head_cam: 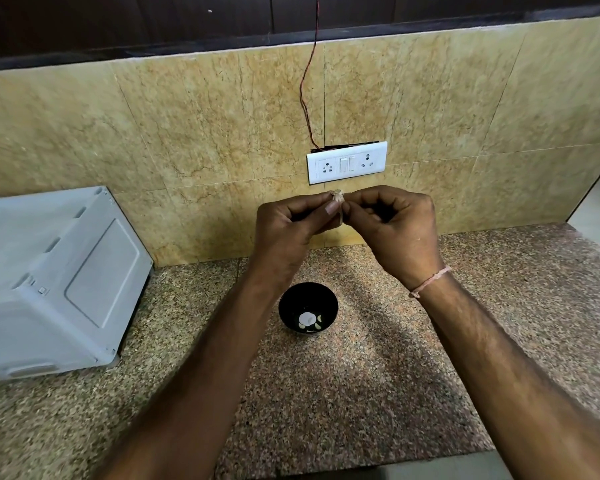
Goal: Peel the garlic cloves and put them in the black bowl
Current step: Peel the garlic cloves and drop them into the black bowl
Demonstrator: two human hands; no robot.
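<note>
Both hands, left hand and right hand, are raised together, fingertips pinching one part-skinned garlic clove between them, directly above and behind the black bowl, which stands on the table holding peeled cloves, nearer the left forearm.

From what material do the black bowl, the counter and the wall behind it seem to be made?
Black bowl: glossy, smooth, likely ceramic or melamine; the look leaves it open. Counter: speckled brown and pink grain with a polished surface, probably granite. Wall: large yellow-beige tiles with marble-like veins and thin joint lines, likely glazed tile or stone.
</note>
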